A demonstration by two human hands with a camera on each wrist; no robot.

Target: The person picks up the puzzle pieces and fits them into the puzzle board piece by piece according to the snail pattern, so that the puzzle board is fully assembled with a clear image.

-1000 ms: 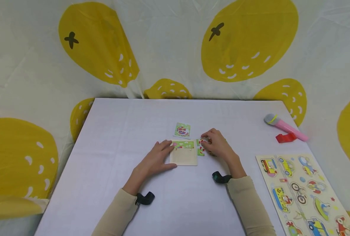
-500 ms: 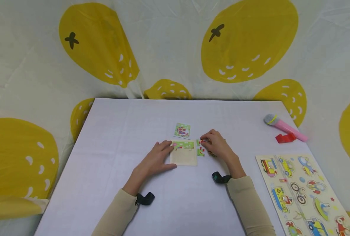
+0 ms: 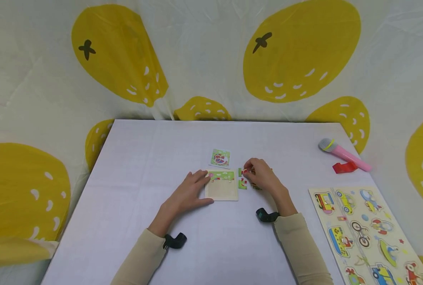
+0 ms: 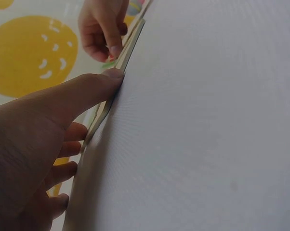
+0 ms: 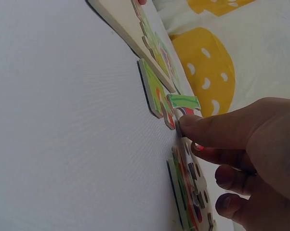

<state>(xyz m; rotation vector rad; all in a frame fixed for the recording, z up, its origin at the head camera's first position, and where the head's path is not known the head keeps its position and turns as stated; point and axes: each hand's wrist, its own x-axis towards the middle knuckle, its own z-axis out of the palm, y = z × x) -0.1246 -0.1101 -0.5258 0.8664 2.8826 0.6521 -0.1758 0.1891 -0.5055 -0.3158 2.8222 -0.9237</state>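
My left hand (image 3: 188, 192) rests at the left side of a small wooden puzzle tray (image 3: 222, 192). Its fingers lie near the upper left corner, and the thumb touches the front edge. A row of green puzzle pieces (image 3: 223, 175) fills the tray's top. Just right of the tray, my right hand (image 3: 263, 175) pinches a green and red puzzle piece (image 5: 184, 102) between thumb and index finger. Another puzzle piece (image 3: 242, 183) lies flat in front of it. A stack of puzzle pieces (image 5: 187, 187) sits below the right hand, mostly hidden in the head view.
Behind the tray lies a square picture card (image 3: 220, 158). A pink toy microphone (image 3: 345, 153) and a red object (image 3: 345, 167) are at the table's back right. A large wooden vehicle puzzle board (image 3: 370, 233) covers the front right. A patterned cloth (image 3: 204, 59) hangs behind the table.
My right hand has shifted very slightly to the right with the pinched puzzle piece. The left hand and the tray stay in place.
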